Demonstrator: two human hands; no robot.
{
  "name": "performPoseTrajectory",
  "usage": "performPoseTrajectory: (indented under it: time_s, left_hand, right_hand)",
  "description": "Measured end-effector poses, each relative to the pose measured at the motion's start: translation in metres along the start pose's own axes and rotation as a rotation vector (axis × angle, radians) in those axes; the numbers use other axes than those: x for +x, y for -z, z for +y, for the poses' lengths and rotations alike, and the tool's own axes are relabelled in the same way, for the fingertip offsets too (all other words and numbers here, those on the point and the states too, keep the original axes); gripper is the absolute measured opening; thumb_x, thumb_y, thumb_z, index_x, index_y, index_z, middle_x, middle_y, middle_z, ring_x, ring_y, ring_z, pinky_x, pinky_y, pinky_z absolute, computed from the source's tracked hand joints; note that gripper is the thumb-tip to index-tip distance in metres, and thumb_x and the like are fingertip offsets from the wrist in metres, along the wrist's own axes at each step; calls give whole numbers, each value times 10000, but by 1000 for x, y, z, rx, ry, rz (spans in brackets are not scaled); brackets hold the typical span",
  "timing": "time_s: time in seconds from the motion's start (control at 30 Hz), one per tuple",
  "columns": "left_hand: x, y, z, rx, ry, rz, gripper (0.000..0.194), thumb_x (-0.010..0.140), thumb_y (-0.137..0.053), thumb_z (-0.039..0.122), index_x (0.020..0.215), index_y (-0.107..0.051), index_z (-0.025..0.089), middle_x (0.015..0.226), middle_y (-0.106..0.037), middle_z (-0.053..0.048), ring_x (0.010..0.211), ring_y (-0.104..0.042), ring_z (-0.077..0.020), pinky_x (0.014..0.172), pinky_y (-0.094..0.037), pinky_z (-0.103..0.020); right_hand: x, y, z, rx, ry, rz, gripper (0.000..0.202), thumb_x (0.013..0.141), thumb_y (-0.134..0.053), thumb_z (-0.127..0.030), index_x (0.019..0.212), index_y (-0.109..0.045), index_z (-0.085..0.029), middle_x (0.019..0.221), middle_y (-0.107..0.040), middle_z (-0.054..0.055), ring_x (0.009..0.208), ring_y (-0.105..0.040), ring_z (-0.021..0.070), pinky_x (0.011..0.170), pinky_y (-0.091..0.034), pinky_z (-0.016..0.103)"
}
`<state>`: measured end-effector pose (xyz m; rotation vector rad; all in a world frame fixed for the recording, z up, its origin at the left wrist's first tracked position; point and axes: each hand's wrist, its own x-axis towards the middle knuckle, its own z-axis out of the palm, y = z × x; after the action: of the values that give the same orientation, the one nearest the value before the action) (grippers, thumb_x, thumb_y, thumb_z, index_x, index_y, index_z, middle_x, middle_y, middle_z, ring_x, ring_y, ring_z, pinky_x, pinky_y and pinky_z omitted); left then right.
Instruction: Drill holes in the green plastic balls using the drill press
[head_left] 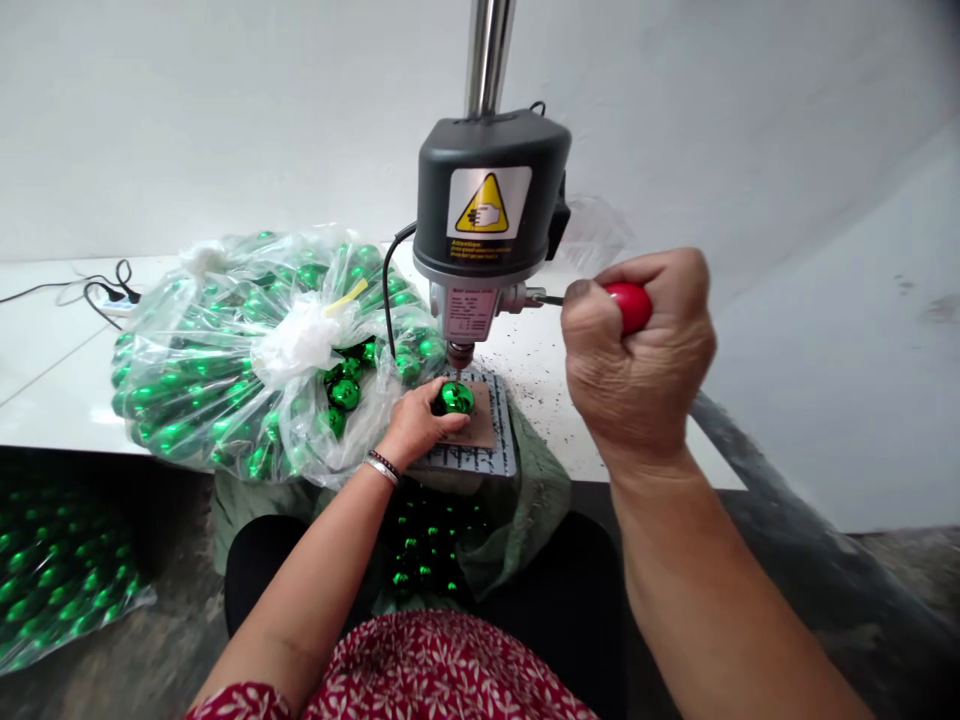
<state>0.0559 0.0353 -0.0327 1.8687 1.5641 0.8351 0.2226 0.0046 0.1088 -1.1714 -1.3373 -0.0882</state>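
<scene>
A bench drill press (491, 200) stands in front of me on a white table. My right hand (641, 350) is closed around its feed lever, whose red knob (630, 307) shows between the fingers. With thumb and fingers, my left hand (420, 422) grips a shiny green bauble (457, 398) on a small brown board (484, 425) on the drill's base. Directly over the bauble is the drill chuck (460, 355), its bit pointing down at the bauble's top. Whether the bit has gone in is too small to tell.
A large clear plastic bag (225, 370) of green baubles lies left of the drill, torn open near my left hand. More baubles (424, 560) sit below in my lap area. Another full bag (60, 570) is at lower left. Dark shavings dot the table (555, 400).
</scene>
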Motion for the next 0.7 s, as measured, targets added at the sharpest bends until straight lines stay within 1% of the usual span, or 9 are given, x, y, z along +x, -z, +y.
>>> performPoseTrajectory:
  time_s: [0.1,0.2,0.37,0.47,0.6,0.7]
  left_hand:
    - [-1,0,0,-3,-9,6,513,708,-749,332,1197,-648,214,1139,-717,-45,1047,-647,-245,963,-476,-358]
    - [-2,1,1,-7,-18,2,483,715,-742,330,1175,-656,211,1095,-727,-43,997,-654,-237,922,-488,-349]
    - [-2,0,1,14,-32,8,467,707,-747,338,1152,-664,224,1061,-730,-32,965,-652,-224,887,-496,-325]
    - [-2,0,1,4,-14,14,494,696,-758,338,1169,-661,228,1068,-731,-39,969,-653,-230,881,-501,-330]
    - [-3,-1,2,-50,29,33,547,655,-794,317,1181,-665,236,1081,-734,-45,990,-653,-242,903,-502,-343]
    - [-4,1,3,-69,37,38,534,648,-797,312,1162,-676,233,1055,-739,-37,979,-651,-237,897,-503,-335]
  right_hand:
    - [-3,-1,1,-23,9,11,115,812,-487,-300,769,-415,-221,667,-434,-42,584,-412,64,598,-403,222]
    - [-8,-3,4,-50,23,41,120,814,-490,-312,773,-419,-225,673,-436,-36,591,-424,72,604,-409,235]
    - [-20,-6,10,-47,38,104,125,813,-500,-327,777,-433,-229,658,-446,-33,580,-436,78,571,-395,239]
    - [-27,-9,15,-30,67,141,119,812,-515,-327,788,-452,-228,637,-472,-36,549,-436,75,549,-389,241]
    - [-35,-11,20,-32,83,154,120,826,-521,-335,801,-479,-226,668,-530,-26,567,-480,78,566,-416,241]
    - [-43,-11,25,-24,94,162,118,833,-526,-329,809,-490,-219,689,-553,-20,581,-500,76,580,-427,235]
